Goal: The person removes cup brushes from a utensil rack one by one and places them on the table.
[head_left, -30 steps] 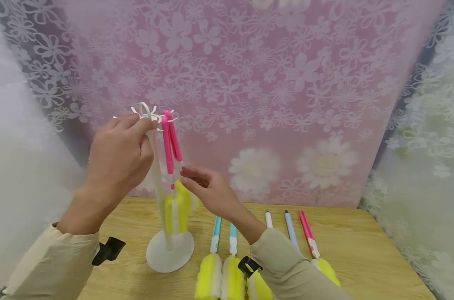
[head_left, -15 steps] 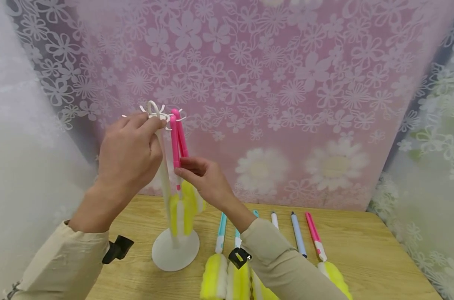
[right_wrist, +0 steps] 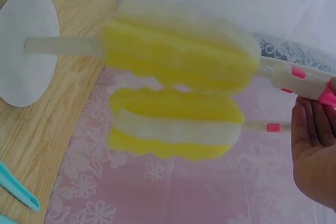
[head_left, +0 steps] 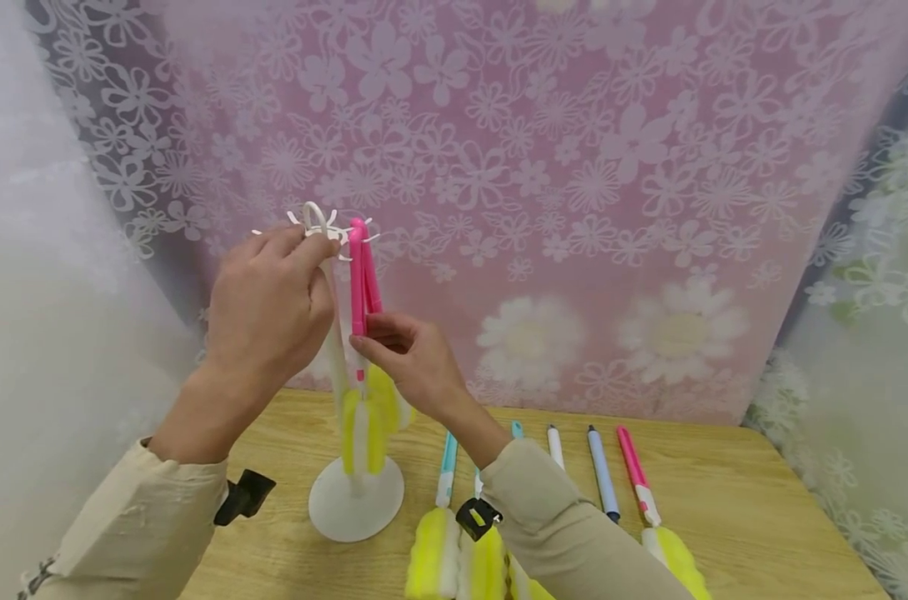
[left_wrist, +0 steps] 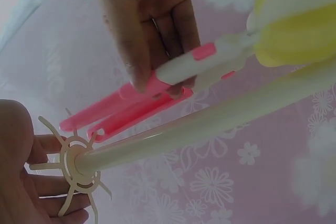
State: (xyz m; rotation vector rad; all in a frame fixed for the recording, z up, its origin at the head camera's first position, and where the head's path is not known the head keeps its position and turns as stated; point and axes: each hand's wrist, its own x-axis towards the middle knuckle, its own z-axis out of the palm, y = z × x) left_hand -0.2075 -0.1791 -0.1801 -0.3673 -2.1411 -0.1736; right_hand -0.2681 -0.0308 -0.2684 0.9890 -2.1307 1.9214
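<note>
My left hand point(head_left: 273, 312) grips the hooked top of a white hanging stand point(head_left: 341, 517); in the left wrist view its fingers lie behind the ring of hooks point(left_wrist: 68, 169). Two sponge bottle brushes with pink handles hang side by side from hooks at the right. My right hand point(head_left: 416, 358) pinches the nearer bottle brush point(head_left: 358, 287) low on its pink handle, thumb in front. The farther bottle brush point(head_left: 373, 287) hangs just behind those fingers. Both yellow-and-white sponge heads point(right_wrist: 178, 51) point down beside the pole, above the round white base.
On the wooden table point(head_left: 724, 483), right of the stand, lie several more sponge brushes, including a teal-handled brush point(head_left: 448, 467) and a pink-handled brush point(head_left: 634, 462). A light blue handle point(head_left: 602, 471) lies between them, partly behind my right sleeve. A pink floral curtain point(head_left: 499, 167) hangs behind.
My right hand has moved in from beside the brushes and taken hold of the nearer pink handle. The left hand keeps its grip on the stand's top. The head view has shifted slightly.
</note>
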